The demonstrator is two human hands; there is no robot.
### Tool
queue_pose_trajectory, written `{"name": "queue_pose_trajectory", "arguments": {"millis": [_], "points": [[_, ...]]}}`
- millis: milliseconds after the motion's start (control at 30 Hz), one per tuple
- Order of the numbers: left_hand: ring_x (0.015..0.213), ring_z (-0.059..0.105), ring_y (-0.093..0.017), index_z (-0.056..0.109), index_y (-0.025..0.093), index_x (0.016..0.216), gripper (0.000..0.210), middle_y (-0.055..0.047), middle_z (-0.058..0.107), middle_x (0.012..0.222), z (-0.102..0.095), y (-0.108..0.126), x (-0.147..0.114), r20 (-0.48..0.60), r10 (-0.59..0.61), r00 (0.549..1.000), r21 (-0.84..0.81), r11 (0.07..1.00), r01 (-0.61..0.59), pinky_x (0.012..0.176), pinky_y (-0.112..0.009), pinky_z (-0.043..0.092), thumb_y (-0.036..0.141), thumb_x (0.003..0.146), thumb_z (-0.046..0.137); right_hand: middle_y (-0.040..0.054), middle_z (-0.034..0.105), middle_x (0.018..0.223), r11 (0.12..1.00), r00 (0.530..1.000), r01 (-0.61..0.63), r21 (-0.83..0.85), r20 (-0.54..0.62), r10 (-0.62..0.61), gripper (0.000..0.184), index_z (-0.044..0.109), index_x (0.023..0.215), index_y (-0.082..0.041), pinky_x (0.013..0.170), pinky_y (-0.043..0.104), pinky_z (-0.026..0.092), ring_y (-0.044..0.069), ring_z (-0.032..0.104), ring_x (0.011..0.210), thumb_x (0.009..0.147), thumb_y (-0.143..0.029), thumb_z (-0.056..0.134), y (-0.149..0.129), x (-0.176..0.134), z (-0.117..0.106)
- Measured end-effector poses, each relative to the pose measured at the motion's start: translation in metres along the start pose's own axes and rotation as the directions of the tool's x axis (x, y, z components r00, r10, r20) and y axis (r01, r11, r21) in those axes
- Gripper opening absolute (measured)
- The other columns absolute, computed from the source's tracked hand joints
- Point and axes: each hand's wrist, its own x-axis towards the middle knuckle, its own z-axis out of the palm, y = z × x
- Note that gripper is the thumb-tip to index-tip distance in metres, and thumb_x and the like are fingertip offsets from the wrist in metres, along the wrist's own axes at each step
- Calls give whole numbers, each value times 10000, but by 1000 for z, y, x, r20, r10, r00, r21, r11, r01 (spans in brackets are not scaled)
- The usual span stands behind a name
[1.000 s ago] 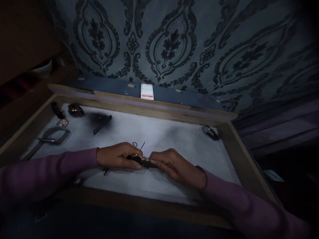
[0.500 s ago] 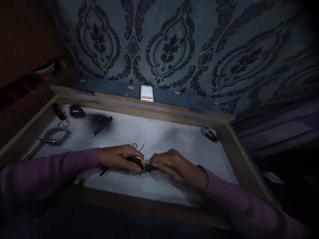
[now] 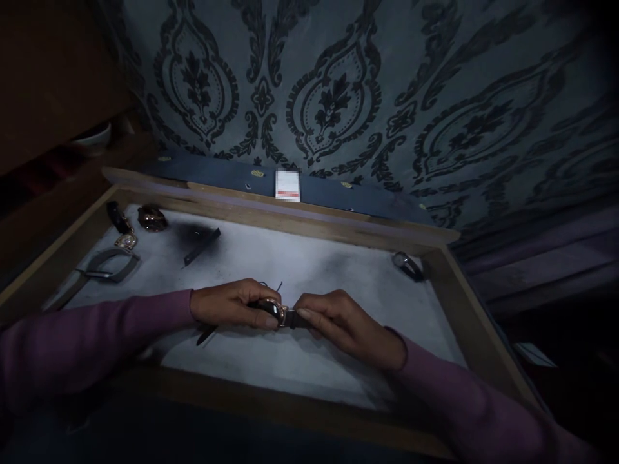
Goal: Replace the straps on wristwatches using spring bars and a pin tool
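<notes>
The watch (image 3: 275, 311) is over the tray (image 3: 329, 367), between the hands; the left grip (image 3: 231, 304) is clamped on its round part, the right grip (image 3: 342, 323) on its dark strap (image 3: 292, 318); it looks light; the round part seems hard, maybe slippery, and could scratch; the strap should bend; best hold the round sides.

Dusky purple long sleeves (image 3: 120, 325), plain, close-fitting; snug cuffs (image 3: 399, 351).

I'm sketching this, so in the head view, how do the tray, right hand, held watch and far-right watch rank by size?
1. Tray
2. Right hand
3. Held watch, partly covered
4. Far-right watch; it's farther off, so true sizes are unsure
</notes>
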Motion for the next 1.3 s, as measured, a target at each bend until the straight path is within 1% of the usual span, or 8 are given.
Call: {"name": "queue_pose_trajectory", "arguments": {"millis": [233, 367, 567, 733, 900, 1300], "points": [[650, 427, -103, 556, 159, 783, 166, 31, 481, 707, 0, 2, 1, 7, 19, 1000, 6, 1000, -19, 622, -246, 353, 293, 866, 608, -44, 490, 559, 999, 1000, -14, 38, 2, 14, 380, 568, 746, -149, 482, 198, 360, 72, 465, 481, 1024, -348, 402, -1, 0, 1], [648, 427, -102, 558, 158, 783, 166, 31, 482, 704, 1, 3, 1, 13, 20, 1000, 17, 1000, -20, 619, -243, 353, 291, 875, 598, -45, 490, 560, 999, 1000, -18, 34, 8, 18, 383, 555, 737, -154, 484, 196, 359, 70, 462, 480, 1025, -353, 401, 0, 0, 1], [644, 430, -94, 561, 151, 777, 147, 40, 477, 694, 1, 3, 1, 11, 11, 1000, -14, 1000, -11, 615, -230, 351, 258, 865, 610, -46, 479, 564, 1000, 1000, 0, 20, 13, 0, 381, 554, 741, -151, 488, 196, 356, 70, 462, 483, 1027, -348, 397, 0, 0, 0], [656, 439, -97, 574, 143, 794, 156, 29, 501, 719, 0, 0, 1, -9, 10, 1000, -34, 999, -10, 622, -230, 358, 275, 869, 611, -49, 476, 560, 1000, 1000, -17, 10, -2, 17, 365, 556, 751, -152, 494, 199, 357, 72, 450, 485, 1027, -319, 385, -1, 0, 0], [632, 402, -102, 581, 150, 797, 202, 34, 460, 690, 0, -3, 1, -20, 6, 1000, -40, 999, -7, 583, -232, 338, 335, 865, 624, -48, 480, 555, 999, 1000, -1, 32, -18, 1, 349, 559, 749, -154, 489, 201, 353, 71, 451, 481, 1021, -301, 396, 1, 0, 1], [645, 430, -100, 582, 152, 802, 178, 25, 494, 711, 0, -2, 1, -17, 5, 1000, -21, 1000, -6, 601, -235, 358, 312, 874, 607, -50, 477, 558, 999, 1000, -16, 29, 3, 16, 379, 557, 745, -158, 482, 205, 349, 70, 445, 485, 1028, -349, 391, 0, 1, 0]]}}
